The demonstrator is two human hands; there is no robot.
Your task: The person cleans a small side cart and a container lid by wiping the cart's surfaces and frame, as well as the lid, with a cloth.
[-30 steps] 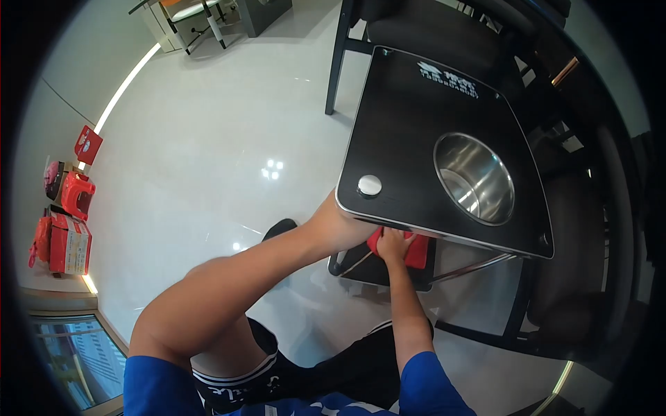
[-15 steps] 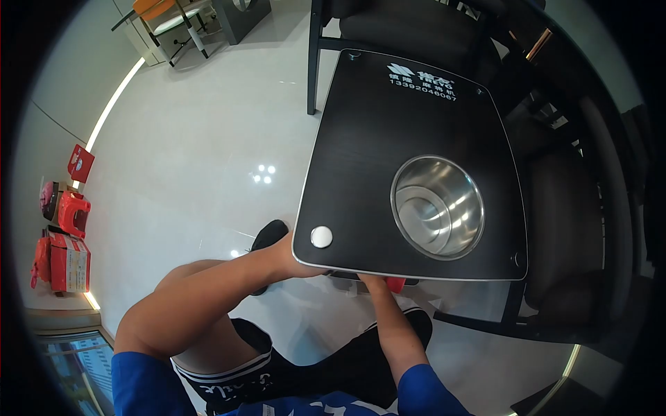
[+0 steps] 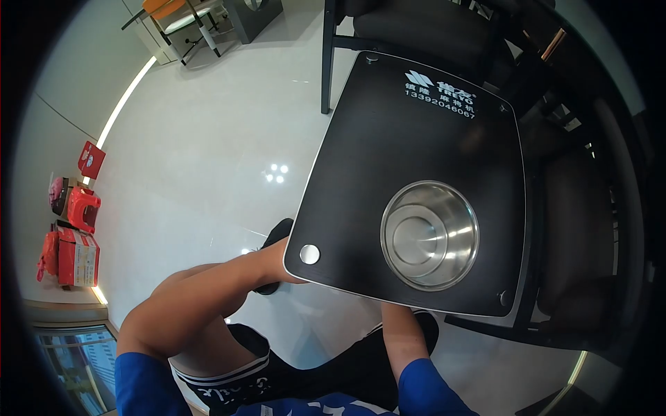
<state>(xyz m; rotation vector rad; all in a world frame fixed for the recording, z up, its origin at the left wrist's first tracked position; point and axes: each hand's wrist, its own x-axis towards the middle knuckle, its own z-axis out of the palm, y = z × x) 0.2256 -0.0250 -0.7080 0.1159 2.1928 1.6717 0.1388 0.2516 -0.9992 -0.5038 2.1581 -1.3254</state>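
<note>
A black tabletop [image 3: 388, 139] with a pale rim, rounded corners and white print takes up the middle of the head view. Set in its near right part is a shiny round steel cup [image 3: 416, 239], with nothing visible in it. A silver disc [image 3: 310, 254] marks the near left corner. My left forearm [image 3: 208, 295] runs to that corner, and the fingers are hidden beneath the board. Under the near edge goes my right forearm [image 3: 402, 333], its hand also out of sight. What either hand grips cannot be seen.
Dark chairs [image 3: 576, 236] stand close on the right and behind the board. By the left wall are a red stool [image 3: 84, 209] and a red-and-white box [image 3: 78, 258]. An orange-backed chair [image 3: 184, 24] is at the far left. My legs are below.
The tabletop has turned slightly, its near right corner coming closer to me. The cup shows more from above. My right hand has slipped further under the board, and a red thing there is now hidden.
</note>
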